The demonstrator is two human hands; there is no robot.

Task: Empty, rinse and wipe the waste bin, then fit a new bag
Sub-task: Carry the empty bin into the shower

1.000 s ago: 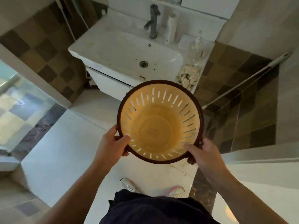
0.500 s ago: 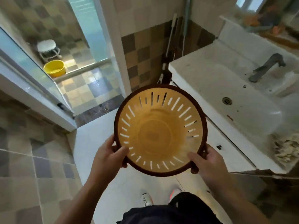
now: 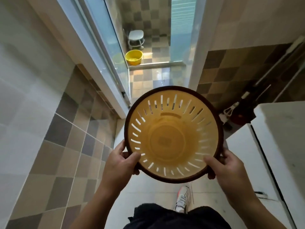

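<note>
I look straight down into a round orange waste bin with a dark brown rim and slotted walls. It is empty inside and held in the air in front of my body. My left hand grips the rim at its lower left, thumb over the inner edge. At the lower right of the rim my right hand grips the same way. No bag is in the bin.
An open glass sliding door leads ahead into a tiled shower area with a yellow basin and a white stool. The white sink cabinet stands at the right. A mop leans in the corner beside it. Tiled wall at the left.
I have turned left, away from the sink, with the bin held in both hands. The sink slid out to the right edge; the shower doorway is now straight ahead.
</note>
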